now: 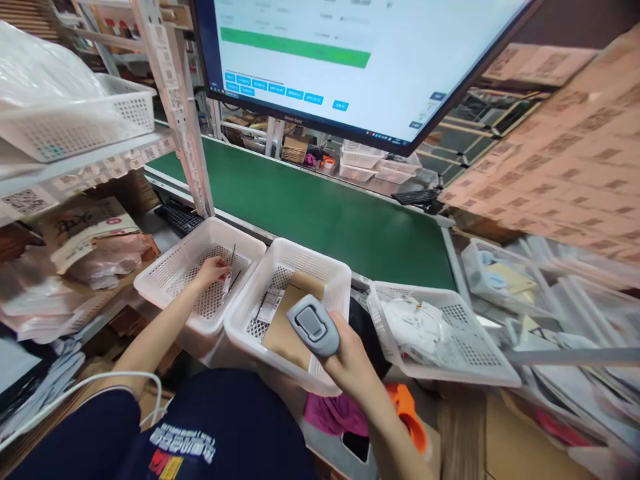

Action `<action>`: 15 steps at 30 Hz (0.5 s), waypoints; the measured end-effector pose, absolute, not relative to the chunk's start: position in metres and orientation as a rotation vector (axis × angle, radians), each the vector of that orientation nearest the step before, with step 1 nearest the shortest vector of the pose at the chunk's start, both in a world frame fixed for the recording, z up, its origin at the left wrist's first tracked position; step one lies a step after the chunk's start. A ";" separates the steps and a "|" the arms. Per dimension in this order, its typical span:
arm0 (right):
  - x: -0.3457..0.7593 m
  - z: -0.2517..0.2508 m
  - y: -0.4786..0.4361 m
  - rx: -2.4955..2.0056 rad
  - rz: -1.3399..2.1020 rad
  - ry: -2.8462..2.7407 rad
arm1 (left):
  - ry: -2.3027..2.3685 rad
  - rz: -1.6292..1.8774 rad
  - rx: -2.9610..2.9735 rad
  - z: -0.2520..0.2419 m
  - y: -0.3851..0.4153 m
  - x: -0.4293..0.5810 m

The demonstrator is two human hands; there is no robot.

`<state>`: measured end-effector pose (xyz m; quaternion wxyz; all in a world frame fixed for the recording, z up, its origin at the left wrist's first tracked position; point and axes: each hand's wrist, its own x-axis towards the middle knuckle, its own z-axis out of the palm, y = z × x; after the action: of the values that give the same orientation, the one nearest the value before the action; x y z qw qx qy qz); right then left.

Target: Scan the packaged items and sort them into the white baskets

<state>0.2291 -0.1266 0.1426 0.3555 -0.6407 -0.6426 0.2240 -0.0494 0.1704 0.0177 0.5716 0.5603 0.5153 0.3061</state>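
Observation:
My left hand [214, 269] reaches down into the left white basket [167, 263]. Its fingers are closed at a thin, dark, stick-like item [233, 257] with a pale label; the exact kind is too small to tell. Above the middle white basket [285, 381], my right hand [349, 352] grips a grey barcode scanner [314, 325]. That basket contains a brown cardboard piece [283, 333] and, beside it, a small white-labelled packet [270, 305] with a thin dark item.
A monitor [300, 87] hangs above the green conveyor belt [310, 207]. To the right, another white basket [480, 347] contains white plastic packaging [415, 327]. An orange tape dispenser [407, 417] lies below my right forearm. Shelving [173, 100] borders the left side, with a keyboard [179, 218] near its post.

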 end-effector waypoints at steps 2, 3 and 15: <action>0.216 0.147 -0.119 -1.703 0.635 -1.763 | 1.145 0.740 1.333 0.042 0.166 -0.034; 0.209 0.150 -0.116 -1.744 0.662 -1.825 | 1.096 0.748 1.360 0.055 0.161 -0.025; 0.195 0.177 -0.133 -2.075 0.799 -2.072 | 0.822 0.601 1.687 0.075 0.110 0.028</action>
<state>0.1948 -0.1334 0.1770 0.0511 -0.6819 -0.6808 0.2625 0.0279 0.1098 0.0750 0.5527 0.7134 0.3478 0.2541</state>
